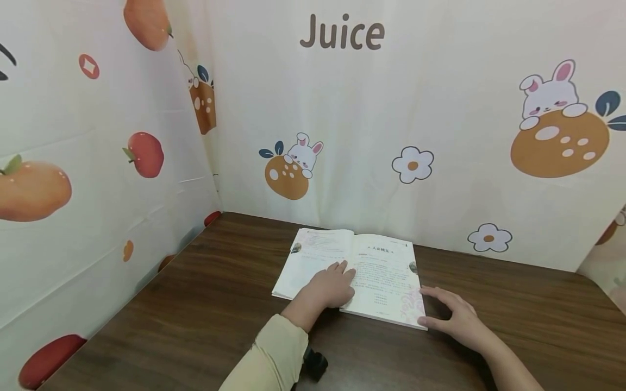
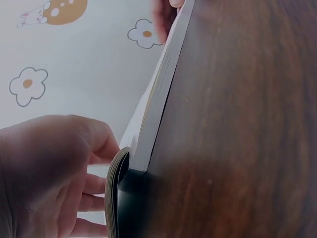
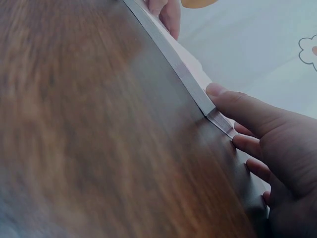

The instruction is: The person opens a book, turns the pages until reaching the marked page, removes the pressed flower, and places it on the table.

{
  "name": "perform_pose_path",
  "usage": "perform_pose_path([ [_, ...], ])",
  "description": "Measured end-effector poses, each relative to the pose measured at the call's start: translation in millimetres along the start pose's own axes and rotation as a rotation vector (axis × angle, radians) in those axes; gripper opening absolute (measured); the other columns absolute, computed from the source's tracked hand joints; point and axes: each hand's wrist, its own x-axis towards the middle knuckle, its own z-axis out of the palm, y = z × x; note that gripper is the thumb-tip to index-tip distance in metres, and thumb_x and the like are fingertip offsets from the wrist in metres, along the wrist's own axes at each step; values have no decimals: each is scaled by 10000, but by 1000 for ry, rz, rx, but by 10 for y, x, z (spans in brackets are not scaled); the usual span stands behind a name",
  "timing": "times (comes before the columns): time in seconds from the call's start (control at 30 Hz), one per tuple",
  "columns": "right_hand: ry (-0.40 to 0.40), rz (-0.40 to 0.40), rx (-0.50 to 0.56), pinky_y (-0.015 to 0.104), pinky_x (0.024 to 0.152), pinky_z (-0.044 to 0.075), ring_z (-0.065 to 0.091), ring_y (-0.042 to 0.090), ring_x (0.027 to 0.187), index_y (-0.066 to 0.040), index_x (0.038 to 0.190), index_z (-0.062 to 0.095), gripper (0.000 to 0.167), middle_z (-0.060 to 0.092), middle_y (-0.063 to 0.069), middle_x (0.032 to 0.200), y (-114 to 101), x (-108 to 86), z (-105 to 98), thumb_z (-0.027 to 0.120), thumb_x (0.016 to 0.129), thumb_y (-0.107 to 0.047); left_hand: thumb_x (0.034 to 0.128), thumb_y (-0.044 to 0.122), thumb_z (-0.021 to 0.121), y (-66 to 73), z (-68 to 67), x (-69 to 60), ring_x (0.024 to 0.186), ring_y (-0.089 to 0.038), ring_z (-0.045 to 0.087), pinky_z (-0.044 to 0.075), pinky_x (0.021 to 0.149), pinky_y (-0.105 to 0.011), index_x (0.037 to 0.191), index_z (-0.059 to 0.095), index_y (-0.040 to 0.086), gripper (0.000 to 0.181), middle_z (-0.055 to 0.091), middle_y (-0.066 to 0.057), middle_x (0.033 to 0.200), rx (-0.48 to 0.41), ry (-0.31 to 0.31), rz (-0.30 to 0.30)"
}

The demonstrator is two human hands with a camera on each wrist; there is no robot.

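Note:
An open book with printed pages lies on the dark wooden table. My left hand rests across its middle by the spine, fingers stretched over the paper. Seen from the left wrist, a curved stack of pages stands beside those fingers. At the book's right side is my right hand, its thumb touching the lower right corner and its fingers spread along the side edge. In the right wrist view the thumb lies at the page corner, with the other fingers lower beside the edge.
Behind the table hangs a pale curtain printed with fruit, rabbits and flowers, close to the book's far edge. Another printed curtain runs along the left side. A small black object sits by the left sleeve.

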Motion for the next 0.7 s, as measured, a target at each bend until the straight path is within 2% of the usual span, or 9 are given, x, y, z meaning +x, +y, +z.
perform_pose_path([
  [0.13, -5, -2, -4, 681, 884, 156, 303, 474, 1225, -122, 1256, 549, 654, 442, 260, 1327, -5, 4, 2, 748, 723, -444, 967, 365, 362, 9, 19, 3, 1368, -254, 232, 258, 1048, -455, 1400, 407, 336, 436, 277, -79, 1492, -34, -2, 17],
  [0.2, -5, -1, -7, 682, 886, 157, 301, 473, 1229, -123, 1255, 551, 654, 444, 257, 1327, -8, 8, 3, 748, 722, -447, 947, 476, 386, 21, 19, -5, 1367, -278, 228, 255, 1041, -487, 1382, 420, 379, 448, 273, -99, 1491, -38, -3, 17],
  [0.37, -4, 5, -7, 677, 890, 162, 300, 469, 1233, -127, 1261, 549, 664, 441, 255, 1332, -12, 18, 0, 748, 719, -455, 813, 674, 476, 58, 13, -20, 1362, -315, 229, 266, 1027, -515, 1368, 443, 381, 628, 274, -125, 1486, -16, 5, 15],
  [0.7, -24, 36, -9, 687, 891, 150, 280, 486, 1237, -116, 1286, 522, 695, 411, 285, 1341, -18, 6, 1, 737, 727, -468, 704, 753, 536, 69, 19, -30, 1365, -321, 214, 266, 1022, -524, 1372, 446, 356, 782, 284, -130, 1481, -43, 12, 21],
])
